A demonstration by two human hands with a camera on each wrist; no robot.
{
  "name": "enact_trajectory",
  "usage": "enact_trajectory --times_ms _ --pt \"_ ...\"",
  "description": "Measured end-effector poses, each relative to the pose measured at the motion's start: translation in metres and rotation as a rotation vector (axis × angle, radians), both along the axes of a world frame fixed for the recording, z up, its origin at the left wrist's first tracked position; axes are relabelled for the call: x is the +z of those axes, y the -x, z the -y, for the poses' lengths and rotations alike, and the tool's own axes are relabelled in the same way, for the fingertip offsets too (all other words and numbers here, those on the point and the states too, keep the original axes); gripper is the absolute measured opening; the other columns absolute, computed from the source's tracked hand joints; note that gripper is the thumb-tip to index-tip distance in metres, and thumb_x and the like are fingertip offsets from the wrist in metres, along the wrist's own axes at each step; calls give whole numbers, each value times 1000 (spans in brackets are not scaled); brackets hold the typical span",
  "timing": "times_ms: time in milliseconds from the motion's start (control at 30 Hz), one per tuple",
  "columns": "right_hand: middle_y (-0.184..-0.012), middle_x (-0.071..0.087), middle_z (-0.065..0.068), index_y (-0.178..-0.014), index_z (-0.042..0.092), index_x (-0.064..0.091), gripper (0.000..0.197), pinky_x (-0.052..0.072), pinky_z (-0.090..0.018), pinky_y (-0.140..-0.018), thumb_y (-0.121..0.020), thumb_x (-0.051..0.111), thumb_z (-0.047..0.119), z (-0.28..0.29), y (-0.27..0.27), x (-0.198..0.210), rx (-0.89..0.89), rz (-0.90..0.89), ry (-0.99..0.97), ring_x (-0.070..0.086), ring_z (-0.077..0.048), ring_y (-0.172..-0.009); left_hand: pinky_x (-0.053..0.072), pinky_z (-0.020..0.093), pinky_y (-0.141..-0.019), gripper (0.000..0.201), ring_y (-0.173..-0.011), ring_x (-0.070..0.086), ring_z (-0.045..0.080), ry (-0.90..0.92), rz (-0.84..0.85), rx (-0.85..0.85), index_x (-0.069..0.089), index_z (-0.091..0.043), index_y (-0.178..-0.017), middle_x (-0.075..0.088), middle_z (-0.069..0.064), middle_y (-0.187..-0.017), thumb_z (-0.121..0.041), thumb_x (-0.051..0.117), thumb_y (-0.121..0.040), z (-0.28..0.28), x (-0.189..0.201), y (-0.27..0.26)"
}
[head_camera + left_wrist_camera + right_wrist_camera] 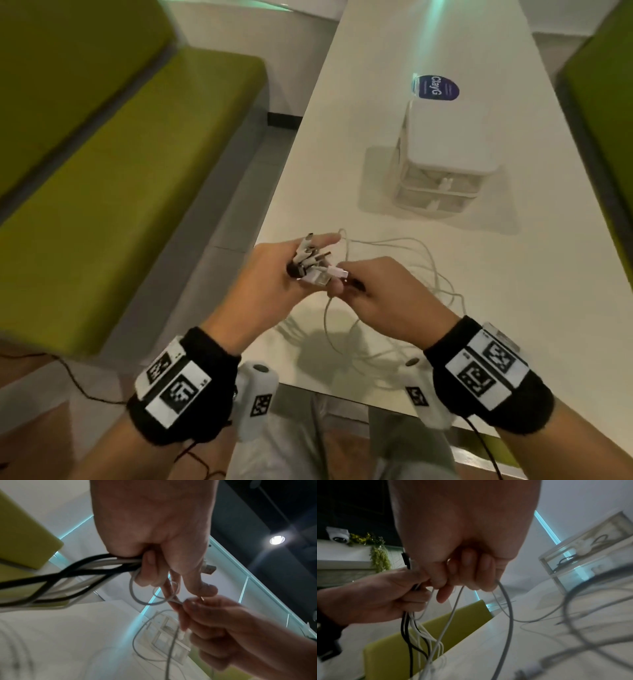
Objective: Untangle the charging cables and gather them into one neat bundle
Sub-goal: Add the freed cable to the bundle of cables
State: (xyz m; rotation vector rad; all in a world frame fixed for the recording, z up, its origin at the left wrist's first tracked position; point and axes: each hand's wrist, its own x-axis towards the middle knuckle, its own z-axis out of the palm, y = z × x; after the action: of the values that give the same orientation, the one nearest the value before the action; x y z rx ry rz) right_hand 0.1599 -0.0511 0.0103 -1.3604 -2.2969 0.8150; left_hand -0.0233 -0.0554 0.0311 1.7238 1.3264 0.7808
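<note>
Several cable plugs (313, 262) pointing upward

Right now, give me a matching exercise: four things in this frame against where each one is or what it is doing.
Things:
1. left hand
2. right hand
3. drawer box
4. blue sticker

States:
A. stuck flat on the table beyond the box
B. grips a cluster of cable plugs
C. pinches one white cable end
D. stands on the table, drawers closed

Pairs: 1-B, 2-C, 3-D, 4-A
</note>
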Motion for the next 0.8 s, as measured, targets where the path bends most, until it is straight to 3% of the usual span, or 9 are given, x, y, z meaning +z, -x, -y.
enact_trajectory --times_ms 133,267,333,500,533,600,700,767,800 --pt "-51 49 7 -71 27 58 28 35 -27 -56 -94 54 43 3 -25 6 -22 5 17 47 -11 -54 54 35 -70 18 -76 67 7 -155 -312 -22 71 -30 -83 72 -16 -77 -12 74 -81 -15 -2 14" --pt "-51 51 11 -72 31 59 25 34 -21 -54 -94 55 40 3 -39 16 -34 -23 15 49 -10 -55 42 7 -67 38 -75 64 7 -207 -429 -126 64 -32 -74 65 -23 -73 6 59 -81 -22 14 18" --pt "-54 53 17 -71 34 58 23 34 -17 -55 -94 56 38 3 -48 21 -57 -47 4 50 -8 -55 38 2 -69 44 -79 65 9 -256 -400 -96 61 -33 -77 66 -18 -77 11 59 -79 -30 23 28" --pt "-53 51 13 -70 30 62 26 33 -14 -52 -94 56 38 3 -79 42 -124 -55 2 46 -6 -50 40 14 -62 26 -70 57 13 -342 -409 178 66 -28 -88 66 1 -85 -3 61 -87 -44 54 63" --pt "-52 50 12 -69 29 62 27 33 -14 -51 -94 55 39 2 -87 46 -145 -51 10 44 -6 -48 40 12 -64 26 -76 59 18 -396 -427 228 65 -31 -87 66 1 -85 -5 61 -88 -48 59 75" --pt "-52 48 5 -67 28 62 31 33 -15 -50 -93 55 44 2 -104 51 -189 -32 25 40 -6 -47 34 2 -60 10 -88 63 33 -424 -420 373 67 -18 -93 69 14 -90 -12 60 -89 -62 62 105" --pt "-58 52 -11 -69 26 64 33 33 -18 -51 -92 53 47 3 -122 58 -228 6 42 37 -7 -48 41 19 -61 19 -88 59 49 -304 -421 516 59 -6 -94 62 31 -93 -22 54 -85 -79 59 139" --pt "-59 53 -13 -70 25 66 31 33 -18 -51 -93 54 43 5 -123 61 -241 26 39 38 -7 -48 45 34 -71 16 -88 60 38 -290 -436 498 66 -14 -96 65 19 -92 -18 54 -86 -79 54 137" --pt "-58 52 -12 -71 25 66 31 33 -18 -51 -93 54 42 5 -122 61 -254 25 27 37 -7 -47 46 31 -75 18 -92 62 31 -297 -397 486 69 -23 -96 68 10 -96 -17 56 -86 -77 51 130"
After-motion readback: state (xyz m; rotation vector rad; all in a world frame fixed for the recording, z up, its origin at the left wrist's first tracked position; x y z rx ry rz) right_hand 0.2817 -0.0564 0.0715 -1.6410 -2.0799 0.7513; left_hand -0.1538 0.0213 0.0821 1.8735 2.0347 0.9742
